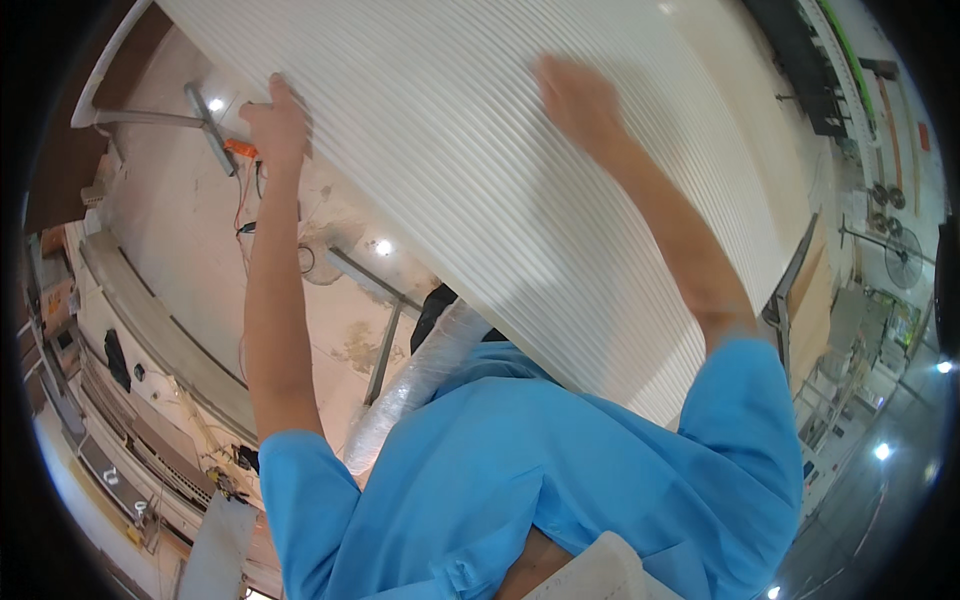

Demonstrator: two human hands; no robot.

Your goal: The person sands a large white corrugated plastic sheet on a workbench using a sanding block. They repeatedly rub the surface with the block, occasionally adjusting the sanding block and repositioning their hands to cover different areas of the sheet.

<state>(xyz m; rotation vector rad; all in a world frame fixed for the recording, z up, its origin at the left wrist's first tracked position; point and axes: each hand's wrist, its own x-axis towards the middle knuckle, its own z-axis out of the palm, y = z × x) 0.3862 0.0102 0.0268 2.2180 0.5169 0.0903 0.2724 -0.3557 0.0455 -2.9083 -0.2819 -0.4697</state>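
A large white panel with fine parallel ribs (480, 190) lies at a slant in front of me, its near corner reaching my body. My left hand (280, 125) is at the panel's left edge, one finger stretched forward and another bent out to the side, apart from each other. Over the ribbed face, my right hand (582, 100) is closed like a fist and slightly blurred. Its fingertips are hidden, so I cannot make out what they hold. The right forearm's shadow falls across the ribs.
Metal frame legs (385, 350) stand below the panel's left side. A roll in clear plastic wrap (415, 375) leans by my body. An orange connector (240, 148) with cables is on the floor. Long boards (165, 320) lie at left, a standing fan (903, 258) at far right.
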